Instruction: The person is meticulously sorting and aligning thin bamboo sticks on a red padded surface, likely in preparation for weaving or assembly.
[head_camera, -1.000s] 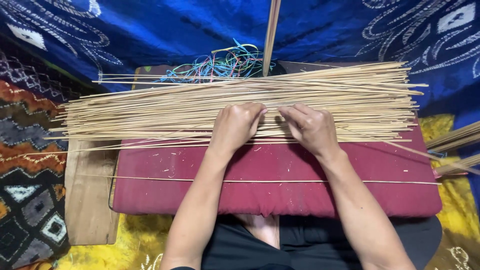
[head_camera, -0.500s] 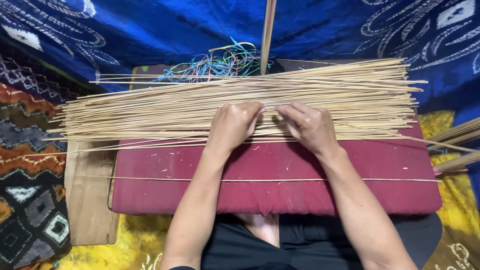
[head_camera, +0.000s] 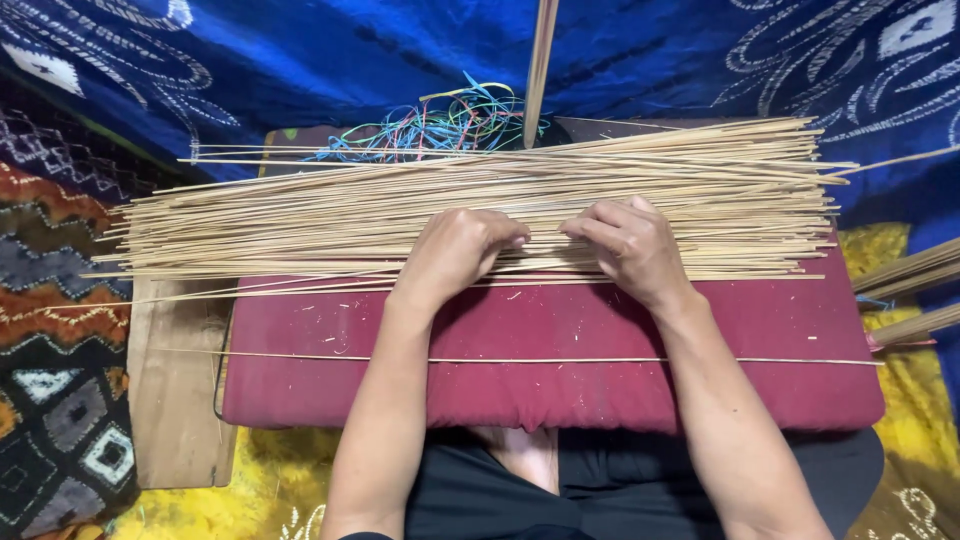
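Left hand (head_camera: 455, 250) & right hand (head_camera: 625, 245) rest fingers-curled on thin bamboo sticks (head_camera: 300, 215), clamping none; bundle lies across red cushion (head_camera: 560, 385). Sticks prob. light, springy, snap-prone, roll easily; best taken mid-length.

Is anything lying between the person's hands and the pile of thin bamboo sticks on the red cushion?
Nothing visible. The left hand and right hand both rest directly on the bamboo sticks spread across the red cushion.
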